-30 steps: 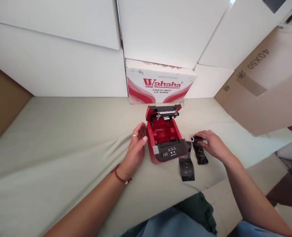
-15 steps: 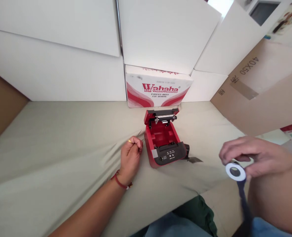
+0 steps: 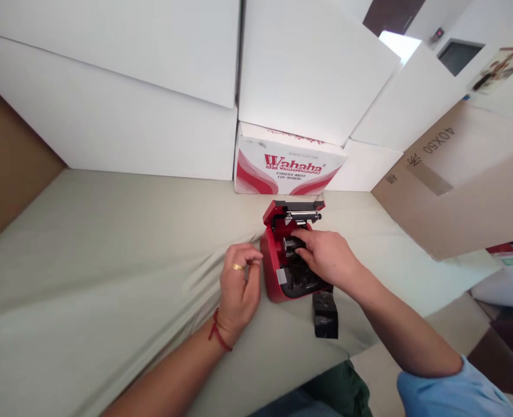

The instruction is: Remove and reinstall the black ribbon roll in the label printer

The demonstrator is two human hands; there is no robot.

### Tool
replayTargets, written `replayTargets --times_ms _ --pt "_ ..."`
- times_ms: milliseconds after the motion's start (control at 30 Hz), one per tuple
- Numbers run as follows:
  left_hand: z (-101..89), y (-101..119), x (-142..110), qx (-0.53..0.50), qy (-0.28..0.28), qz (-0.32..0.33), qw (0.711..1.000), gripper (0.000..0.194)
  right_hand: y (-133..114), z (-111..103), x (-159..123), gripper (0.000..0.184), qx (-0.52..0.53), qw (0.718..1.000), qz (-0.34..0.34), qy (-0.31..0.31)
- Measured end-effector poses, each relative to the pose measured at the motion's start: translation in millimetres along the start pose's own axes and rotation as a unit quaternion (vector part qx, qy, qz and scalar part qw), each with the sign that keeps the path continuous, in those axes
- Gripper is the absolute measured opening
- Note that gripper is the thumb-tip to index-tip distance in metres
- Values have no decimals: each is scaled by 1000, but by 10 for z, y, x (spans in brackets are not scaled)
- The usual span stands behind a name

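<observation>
A small red and black label printer [image 3: 272, 272] stands on the cloth with its lid [image 3: 297, 209] raised. My right hand [image 3: 328, 255] reaches in from the right, thumb and fingers closed on a dark label roll [image 3: 290, 245] inside the red compartment. The roll's pale core end faces left; my fingers hide the rest. From the roll, a glossy black strip [image 3: 325, 315] runs over the printer's front and hangs onto the cloth. My left hand [image 3: 241, 278], with a ring and a red cord bracelet, is beside the printer's left wall, fingers curled in. Its fingertips are close to the wall; contact is unclear.
Behind the printer stands a Wahaha water carton [image 3: 291, 165] against white panels [image 3: 152, 127]. A brown cardboard sheet [image 3: 456, 179] borders the right, another cardboard piece [image 3: 13, 168] the left. Pale green cloth [image 3: 109, 289] covers the surface, its front edge near my lap.
My right hand has brought the roll from the right side into the printer's compartment. The black strip now drapes over the front. My left hand stays by the left wall, and the view has shifted slightly.
</observation>
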State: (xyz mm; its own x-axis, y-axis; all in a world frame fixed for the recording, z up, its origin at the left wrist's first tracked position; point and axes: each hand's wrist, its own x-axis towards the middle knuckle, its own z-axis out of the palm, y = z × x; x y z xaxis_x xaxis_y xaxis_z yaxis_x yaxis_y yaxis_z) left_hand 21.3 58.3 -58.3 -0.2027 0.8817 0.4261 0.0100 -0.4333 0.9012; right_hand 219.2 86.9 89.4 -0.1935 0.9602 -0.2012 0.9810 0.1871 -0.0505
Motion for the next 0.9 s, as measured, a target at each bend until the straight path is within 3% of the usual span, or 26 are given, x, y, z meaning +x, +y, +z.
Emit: replayTargets --times_ms 100,167,233,333,467,600,667,767,833,900 --pt "-15 105 -145 111 -49 205 971 33 -75 -6 90 50 -35 999 11 -11" --pt "-2 155 -208 154 -98 279 943 44 -94 -15 147 50 -50 998 6 -23" --pt "17 188 -228 177 -135 314 923 51 -106 -1 202 49 -59 998 -2 -34" --pt "30 221 -200 186 -169 334 908 50 -126 44 278 46 -66 997 0 -42" --pt "11 256 -162 203 -173 348 898 40 -150 66 347 44 -59 998 6 -38" --pt "-16 268 -183 206 -185 351 894 47 -23 44 229 35 -7 999 -22 -26" --pt "-21 265 -210 203 -192 354 893 55 124 63 35 28 81 993 -79 34" --pt "-15 267 -248 199 -194 364 889 57 357 159 -364 25 193 939 -229 168" --pt "-6 278 -259 203 -189 367 888 52 466 258 -614 24 183 912 -299 211" --pt "3 292 -256 213 -177 365 889 46 529 371 -792 29 158 907 -317 227"
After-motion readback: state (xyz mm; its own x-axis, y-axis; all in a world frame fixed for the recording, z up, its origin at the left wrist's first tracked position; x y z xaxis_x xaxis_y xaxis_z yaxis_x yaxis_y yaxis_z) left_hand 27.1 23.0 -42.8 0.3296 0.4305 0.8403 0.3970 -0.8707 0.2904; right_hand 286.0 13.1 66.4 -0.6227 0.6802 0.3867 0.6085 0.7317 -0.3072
